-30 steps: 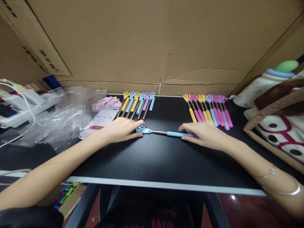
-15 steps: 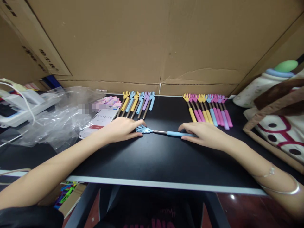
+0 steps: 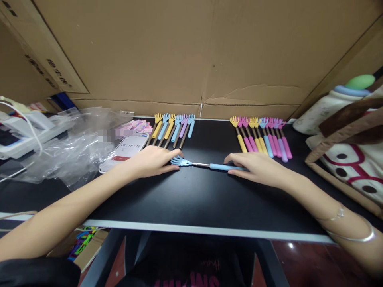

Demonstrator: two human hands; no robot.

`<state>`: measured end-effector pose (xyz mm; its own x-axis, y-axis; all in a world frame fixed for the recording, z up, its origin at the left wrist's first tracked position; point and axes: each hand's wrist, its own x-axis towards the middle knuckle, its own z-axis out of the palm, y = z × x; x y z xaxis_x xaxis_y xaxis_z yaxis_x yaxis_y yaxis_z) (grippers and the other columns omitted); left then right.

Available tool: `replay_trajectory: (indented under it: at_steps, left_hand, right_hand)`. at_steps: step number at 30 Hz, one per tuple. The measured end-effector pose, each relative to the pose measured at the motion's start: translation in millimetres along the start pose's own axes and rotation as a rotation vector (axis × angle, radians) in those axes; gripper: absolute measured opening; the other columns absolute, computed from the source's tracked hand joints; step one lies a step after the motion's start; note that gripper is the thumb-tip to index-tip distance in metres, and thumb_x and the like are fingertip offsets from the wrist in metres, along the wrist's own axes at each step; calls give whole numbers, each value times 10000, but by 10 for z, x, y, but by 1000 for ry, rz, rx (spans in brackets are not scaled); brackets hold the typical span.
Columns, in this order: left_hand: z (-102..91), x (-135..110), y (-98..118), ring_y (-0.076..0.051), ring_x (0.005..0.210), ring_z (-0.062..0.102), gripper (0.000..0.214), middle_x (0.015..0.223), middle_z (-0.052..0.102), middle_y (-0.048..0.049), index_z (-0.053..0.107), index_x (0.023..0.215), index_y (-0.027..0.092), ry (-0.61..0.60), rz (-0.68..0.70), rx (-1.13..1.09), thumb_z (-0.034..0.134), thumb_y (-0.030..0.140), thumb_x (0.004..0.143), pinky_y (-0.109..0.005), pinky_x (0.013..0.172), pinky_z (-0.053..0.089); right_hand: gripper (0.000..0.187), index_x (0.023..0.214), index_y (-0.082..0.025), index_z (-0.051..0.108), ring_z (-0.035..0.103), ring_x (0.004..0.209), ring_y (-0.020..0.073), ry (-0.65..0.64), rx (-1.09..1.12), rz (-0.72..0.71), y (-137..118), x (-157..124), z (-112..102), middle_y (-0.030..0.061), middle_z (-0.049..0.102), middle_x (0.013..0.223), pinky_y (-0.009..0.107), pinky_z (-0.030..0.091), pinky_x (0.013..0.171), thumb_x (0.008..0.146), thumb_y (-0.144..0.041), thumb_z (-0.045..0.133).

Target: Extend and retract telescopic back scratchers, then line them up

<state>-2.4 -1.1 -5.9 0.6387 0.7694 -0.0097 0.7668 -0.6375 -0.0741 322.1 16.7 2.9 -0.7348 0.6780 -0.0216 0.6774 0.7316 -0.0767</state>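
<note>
Pale-blue back scratcher point(image 3: 203, 165) on the tabletop point(image 3: 191, 199), six o'clock of centre. Fingers closed on it: your left hand point(image 3: 151, 161) at its claw point(image 3: 184, 162), your right hand point(image 3: 255, 167) at its handle point(image 3: 220, 167). Since a second ago, phone point(image 3: 128, 144) timer advances; grip unmoved, work unadvanced.

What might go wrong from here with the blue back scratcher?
The left hand is at the claw of the blue back scratcher; squeezing might bend that claw. The phone lies close by the left forearm and could get nudged. The right hand might knock the row of scratchers just beyond it.
</note>
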Motion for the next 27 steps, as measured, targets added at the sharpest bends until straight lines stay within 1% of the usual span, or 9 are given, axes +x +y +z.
replay_trajectory:
  at_steps: [6, 13, 18, 27]
  left_hand:
    - [-3, 0, -5, -197, 695, 648, 369, 776, 672, -27, 483, 1185, 242, -11, 1, 26, 332, 481, 949, -240, 587, 405]
    - [-31, 0, 3, -194, 694, 652, 351, 775, 671, -21, 481, 1176, 240, -35, -3, 38, 330, 463, 951, -239, 583, 405]
    - [-39, -6, 0, -195, 730, 656, 313, 799, 673, -20, 479, 1145, 229, -37, 4, 41, 352, 432, 944, -242, 595, 410]
    - [-27, -8, -22, -193, 728, 653, 328, 793, 674, -25, 481, 1150, 229, -31, 9, 24, 366, 448, 935, -237, 603, 411]
  right_hand:
    - [245, 994, -240, 543, 552, 653, 142, 9, 2, -5, 7, -1, 8, 16, 654, 855, 243, 332, 563, 903, -432, 422]
    - [254, 988, -235, 540, 541, 649, 143, 5, -20, -1, 15, 0, 10, 17, 630, 813, 241, 315, 553, 903, -444, 424]
    - [265, 985, -233, 545, 534, 659, 142, 24, -29, -3, 32, -5, 37, 20, 602, 797, 241, 319, 567, 902, -454, 423]
    - [259, 865, -228, 522, 494, 631, 134, 35, -14, -1, 29, -5, 34, 11, 562, 745, 238, 292, 551, 898, -465, 425]
